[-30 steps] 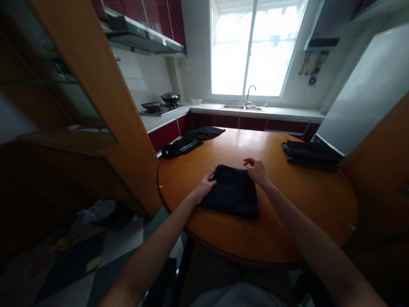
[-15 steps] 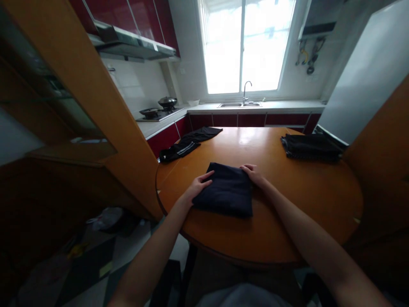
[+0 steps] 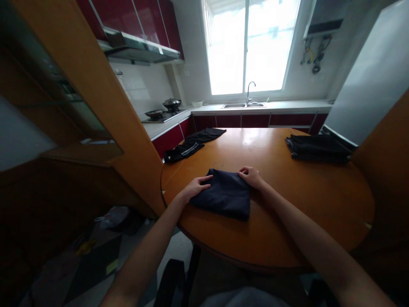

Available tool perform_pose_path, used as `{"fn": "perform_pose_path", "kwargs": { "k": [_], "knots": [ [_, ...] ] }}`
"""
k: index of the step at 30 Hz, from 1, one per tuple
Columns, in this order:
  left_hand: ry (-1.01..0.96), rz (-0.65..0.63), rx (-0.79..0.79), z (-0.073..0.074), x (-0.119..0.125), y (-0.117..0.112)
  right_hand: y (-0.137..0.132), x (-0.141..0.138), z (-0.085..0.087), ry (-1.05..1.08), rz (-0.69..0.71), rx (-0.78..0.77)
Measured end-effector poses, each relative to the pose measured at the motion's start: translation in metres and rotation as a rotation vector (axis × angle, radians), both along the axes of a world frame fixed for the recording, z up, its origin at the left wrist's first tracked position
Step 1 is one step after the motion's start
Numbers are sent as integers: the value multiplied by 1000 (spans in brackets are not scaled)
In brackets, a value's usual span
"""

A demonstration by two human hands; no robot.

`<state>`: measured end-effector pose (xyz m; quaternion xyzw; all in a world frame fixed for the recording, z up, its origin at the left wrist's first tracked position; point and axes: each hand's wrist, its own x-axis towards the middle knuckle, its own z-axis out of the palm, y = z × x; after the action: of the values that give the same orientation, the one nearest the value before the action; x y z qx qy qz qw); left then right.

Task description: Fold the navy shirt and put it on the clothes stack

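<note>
A dark navy piece of clothing [image 3: 225, 194], folded into a rough square, lies flat on the wooden table in front of me. My left hand [image 3: 197, 187] rests on its left side, fingers stretched out and thumb apart over the fabric. At the far right corner, my right hand [image 3: 251, 175] has its fingers curled in and pinches the cloth's edge. The fingertips of that hand are partly hidden. Which kind of clothing it is cannot be made out in this folded state.
On the round wooden table [image 3: 287, 204], black clothing with pale stripes [image 3: 185, 149] lies loose at the far left edge. A stack of folded dark clothes [image 3: 319, 148] sits at the far right. Behind are a sink [image 3: 234, 105] and stove [image 3: 168, 115].
My right hand's fingers have curled in more at the far corner. The folded clothing has shifted slightly, and its far edge sits a little nearer to me. The view has moved slightly.
</note>
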<state>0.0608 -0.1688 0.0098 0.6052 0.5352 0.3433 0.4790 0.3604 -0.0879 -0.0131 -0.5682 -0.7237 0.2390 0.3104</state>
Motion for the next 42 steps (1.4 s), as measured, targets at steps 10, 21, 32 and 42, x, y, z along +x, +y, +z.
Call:
{"fn": "perform_pose_path", "kwargs": {
  "k": [10,21,32,42],
  "knots": [
    [503,32,374,39,21,22,-5,-8,1,-86,-72,2],
    [895,-190,500,-2,113,4,8,1,-7,31,19,12],
    [930,-210,519,-6,132,2,3,0,-4,45,-4,32],
    [943,-191,555,-15,131,2,-10,11,6,-138,-296,144]
  ]
}}
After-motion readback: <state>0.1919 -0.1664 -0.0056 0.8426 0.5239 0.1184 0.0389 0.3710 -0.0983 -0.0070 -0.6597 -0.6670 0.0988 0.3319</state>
